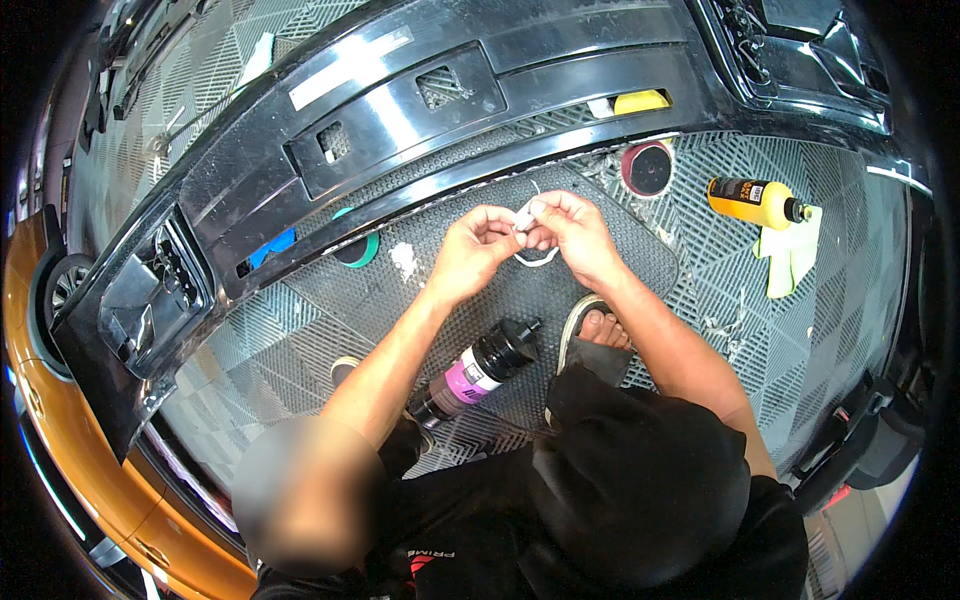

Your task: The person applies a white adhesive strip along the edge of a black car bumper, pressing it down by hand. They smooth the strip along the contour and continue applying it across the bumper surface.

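My left hand (475, 252) and my right hand (578, 238) meet in front of me, fingertips pinched together on a thin white strip (538, 262). Part of the strip is bunched between the fingers, and a loose loop hangs below them; I cannot tell whether it is tape or cord. Just beyond my hands runs the lower edge of a large black car bumper (240, 150), with dusty marks on its surface. Neither hand touches the bumper. Beneath them lies a dark textured mat (640, 250).
A black bottle with a purple label (470, 378) lies near my feet. To the right are a red-rimmed round pad (648, 168), a yellow bottle (748, 203) and a light green cloth (790, 258). A green-rimmed pad (358, 250) sits left, near white crumbs (405, 262). An orange car (130, 510) stands far left.
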